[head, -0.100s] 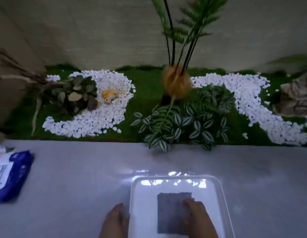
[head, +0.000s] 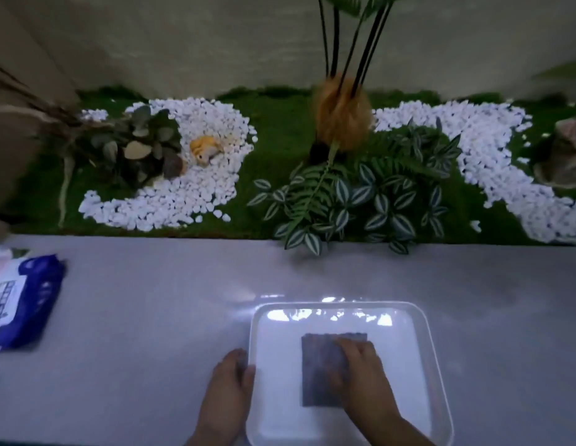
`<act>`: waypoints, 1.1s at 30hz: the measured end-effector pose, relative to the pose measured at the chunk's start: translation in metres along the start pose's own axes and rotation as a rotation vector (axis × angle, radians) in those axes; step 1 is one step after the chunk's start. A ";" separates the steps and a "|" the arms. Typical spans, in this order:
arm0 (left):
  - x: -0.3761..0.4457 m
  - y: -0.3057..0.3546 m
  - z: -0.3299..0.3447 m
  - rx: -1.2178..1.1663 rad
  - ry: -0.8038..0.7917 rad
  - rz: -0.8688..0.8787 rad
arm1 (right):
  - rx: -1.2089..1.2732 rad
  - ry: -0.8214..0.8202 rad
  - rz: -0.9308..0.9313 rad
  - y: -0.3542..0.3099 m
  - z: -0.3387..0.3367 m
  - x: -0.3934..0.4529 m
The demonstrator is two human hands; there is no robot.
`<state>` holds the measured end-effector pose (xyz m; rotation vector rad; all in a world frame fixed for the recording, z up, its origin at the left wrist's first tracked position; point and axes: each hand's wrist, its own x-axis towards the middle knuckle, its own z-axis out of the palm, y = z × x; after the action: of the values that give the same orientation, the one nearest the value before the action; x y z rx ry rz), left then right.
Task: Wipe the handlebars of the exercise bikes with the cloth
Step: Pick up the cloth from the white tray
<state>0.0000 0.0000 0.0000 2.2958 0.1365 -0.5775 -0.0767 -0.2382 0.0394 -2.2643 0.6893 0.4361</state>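
Right hand (head: 360, 371) has slid farther over cloth (head: 322, 371).

Bare counter (head: 151, 317) is lying open between the wipes pack (head: 21, 300) at the left edge and the tray (head: 421, 320), and again right of the tray. Behind, leaves (head: 344, 201) are overhanging the counter's far edge, with pebbles (head: 190, 194) and plant stems (head: 351, 43) blocking reach beyond.

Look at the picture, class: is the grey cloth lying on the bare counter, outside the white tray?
No: the cloth lies flat inside the white tray, with the right hand resting on it.
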 end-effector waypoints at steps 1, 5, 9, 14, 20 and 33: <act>-0.008 0.016 -0.004 0.038 -0.053 0.008 | -0.047 0.022 0.014 -0.010 0.006 0.004; -0.024 0.025 0.002 0.065 -0.071 0.000 | -0.313 0.072 -0.002 -0.009 0.038 0.001; -0.033 0.031 0.002 0.038 -0.066 -0.017 | -0.425 0.136 0.001 -0.004 0.053 0.003; -0.029 0.032 -0.004 0.057 -0.122 -0.070 | -0.328 0.145 -0.069 0.002 0.044 0.009; -0.031 0.047 -0.032 0.125 -0.228 -0.103 | -0.005 -0.090 -0.016 -0.017 -0.004 0.009; -0.108 0.134 -0.174 0.088 -0.146 0.117 | 0.262 0.068 -0.259 -0.142 -0.134 -0.102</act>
<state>0.0029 0.0338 0.2418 2.3181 -0.0944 -0.6996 -0.0599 -0.2138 0.2576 -2.0891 0.4479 0.1347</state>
